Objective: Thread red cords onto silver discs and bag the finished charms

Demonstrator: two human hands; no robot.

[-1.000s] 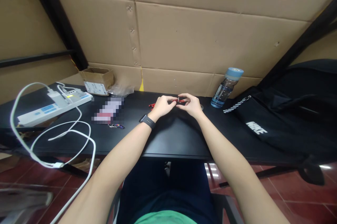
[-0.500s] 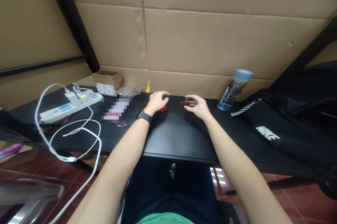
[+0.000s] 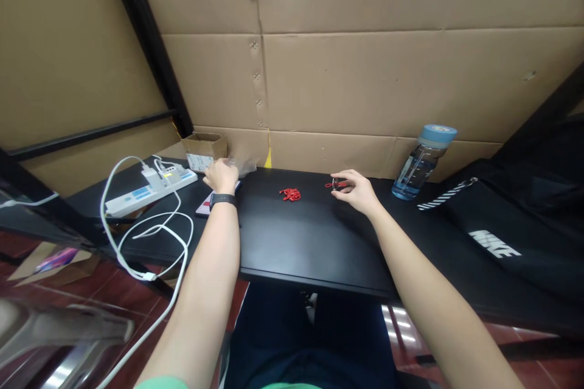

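My right hand (image 3: 358,191) pinches a small ring-like metal piece with a red cord (image 3: 336,184) between thumb and fingertips, just above the black table. My left hand (image 3: 221,175), with a dark watch on its wrist, is over the far part of a phone-like flat thing (image 3: 204,205), close to the cardboard box and the clear plastic bag. Its fingers point away and are mostly hidden, so I cannot see whether they hold anything. Between the hands a small heap of red cords (image 3: 291,194) lies on the table.
Left on the table (image 3: 292,243) are a small cardboard box (image 3: 212,144), a clear plastic bag (image 3: 245,167) and a white power strip (image 3: 150,192) with a looping white cable (image 3: 184,255). At right stand a tilted water bottle (image 3: 417,164) and a black bag (image 3: 502,212).
My left hand has moved left, away from the red cords, to the phone-like thing. My right hand keeps its pinch on the small piece. The camera view has turned slightly left.
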